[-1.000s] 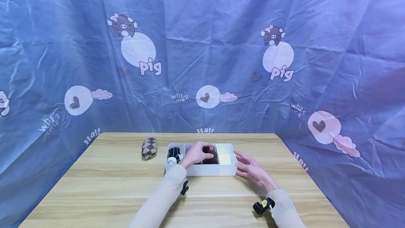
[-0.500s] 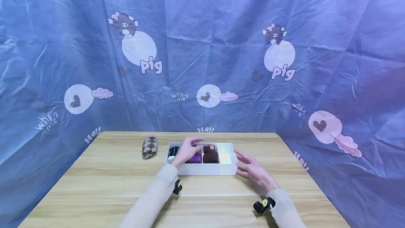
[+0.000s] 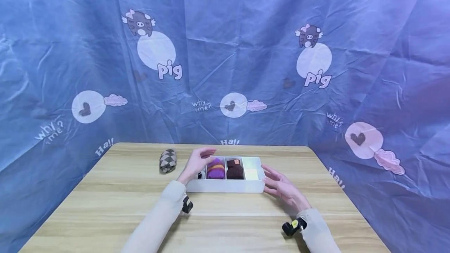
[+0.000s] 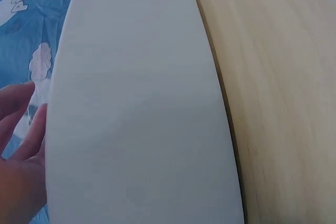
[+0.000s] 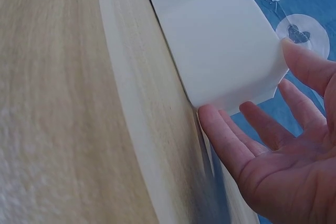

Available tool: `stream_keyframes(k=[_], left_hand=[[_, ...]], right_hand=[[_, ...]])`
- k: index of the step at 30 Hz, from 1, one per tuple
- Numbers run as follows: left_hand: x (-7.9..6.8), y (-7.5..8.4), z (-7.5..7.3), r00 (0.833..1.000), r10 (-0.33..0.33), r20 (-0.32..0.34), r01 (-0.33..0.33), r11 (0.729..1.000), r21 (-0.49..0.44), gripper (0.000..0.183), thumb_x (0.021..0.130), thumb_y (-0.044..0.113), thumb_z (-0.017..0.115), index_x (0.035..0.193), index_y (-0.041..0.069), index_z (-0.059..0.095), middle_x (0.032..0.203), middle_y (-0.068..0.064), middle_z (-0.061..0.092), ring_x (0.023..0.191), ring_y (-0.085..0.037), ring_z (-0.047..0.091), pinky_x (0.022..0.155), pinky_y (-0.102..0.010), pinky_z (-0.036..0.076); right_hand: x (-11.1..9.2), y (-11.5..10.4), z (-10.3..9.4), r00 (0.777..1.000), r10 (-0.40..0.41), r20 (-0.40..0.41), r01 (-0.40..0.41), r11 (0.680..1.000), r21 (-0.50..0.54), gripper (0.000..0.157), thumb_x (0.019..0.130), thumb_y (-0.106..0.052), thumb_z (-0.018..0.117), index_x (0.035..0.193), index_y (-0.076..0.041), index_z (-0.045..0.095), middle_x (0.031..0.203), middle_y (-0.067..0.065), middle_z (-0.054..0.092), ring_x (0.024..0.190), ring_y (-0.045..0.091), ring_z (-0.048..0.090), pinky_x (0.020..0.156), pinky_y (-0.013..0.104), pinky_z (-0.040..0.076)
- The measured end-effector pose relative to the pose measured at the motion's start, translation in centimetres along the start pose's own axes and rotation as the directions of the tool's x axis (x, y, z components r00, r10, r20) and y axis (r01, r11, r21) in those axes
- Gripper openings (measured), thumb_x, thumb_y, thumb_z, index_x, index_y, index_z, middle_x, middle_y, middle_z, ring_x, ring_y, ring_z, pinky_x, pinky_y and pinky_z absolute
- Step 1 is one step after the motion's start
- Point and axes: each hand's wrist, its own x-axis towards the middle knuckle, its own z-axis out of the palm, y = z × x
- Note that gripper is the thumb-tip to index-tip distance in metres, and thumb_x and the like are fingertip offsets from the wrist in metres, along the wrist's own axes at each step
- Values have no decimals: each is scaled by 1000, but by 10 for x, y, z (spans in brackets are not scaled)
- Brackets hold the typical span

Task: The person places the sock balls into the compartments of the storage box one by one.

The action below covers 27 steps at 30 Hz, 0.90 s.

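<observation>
Box (image 3: 226, 186), white and divided, sits on the desk (image 3: 232, 225) before you, purple bundle (image 3: 215, 169) and brown bundle (image 3: 234, 170) (orange tag showing) in its middle compartments. Your left hand (image 3: 195, 164), loosely spread, is over its left end; your right hand (image 3: 282, 188), also spread, touches the right end. Checked bundle (image 3: 168, 161) lies left of the box.
</observation>
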Motion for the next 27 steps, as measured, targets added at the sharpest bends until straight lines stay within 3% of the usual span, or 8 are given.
stream_keyframes(k=[5, 10, 13, 18, 21, 27], left_hand=[[-5, 1, -18, 999, -42, -33, 41, 999, -23, 37, 88, 3, 70, 124, -2, 64, 121, -22, 67, 112, -33, 63, 98, -41, 51], [-9, -5, -31, 997, -37, -62, 34, 998, -45, 37, 87, 2, 70, 123, -2, 64, 118, -22, 68, 110, -31, 65, 93, -28, 53], [-13, -5, -38, 997, -49, -59, 45, 997, -63, 38, 87, 1, 70, 125, -4, 63, 119, -22, 68, 112, -32, 64, 94, -26, 52], [-14, -11, -52, 997, -55, -59, 52, 997, -53, 36, 90, 7, 69, 124, -3, 63, 117, -18, 69, 103, -19, 67, 87, -23, 54], [-14, -13, -62, 996, -52, -74, 48, 998, -48, 34, 91, 10, 68, 122, -3, 64, 115, -19, 69, 94, -12, 67, 80, -25, 56], [-15, -18, -81, 991, -76, -107, 71, 997, -43, 34, 91, 13, 69, 121, -2, 64, 114, -18, 70, 89, -12, 66, 76, -30, 57]], right_hand=[[0, -1, -2, 1000, 2, 18, -2, 1000, 3, 73, 99, -9, 55, 158, -13, 13, 162, 24, 10, 119, 17, 58, 102, 37, 49], [1, -1, -4, 1000, -1, 25, 1, 1000, 5, 73, 99, -9, 55, 158, -13, 12, 161, 25, 10, 120, 17, 58, 102, 37, 49], [1, 1, -3, 1000, 4, 21, -4, 1000, 2, 73, 99, -9, 56, 158, -13, 13, 161, 25, 10, 119, 17, 58, 102, 37, 49], [0, 1, -1, 1000, 13, 7, -13, 1000, 9, 73, 98, -9, 57, 157, -13, 15, 161, 26, 10, 117, 16, 59, 100, 36, 50], [1, -1, 0, 1000, 12, 2, -12, 1000, 15, 73, 98, -9, 57, 157, -13, 15, 161, 26, 10, 117, 16, 59, 101, 36, 50], [1, -3, 1, 1000, 13, -9, -13, 1000, 4, 74, 97, -10, 58, 157, -13, 15, 161, 25, 11, 116, 15, 59, 101, 37, 50]])
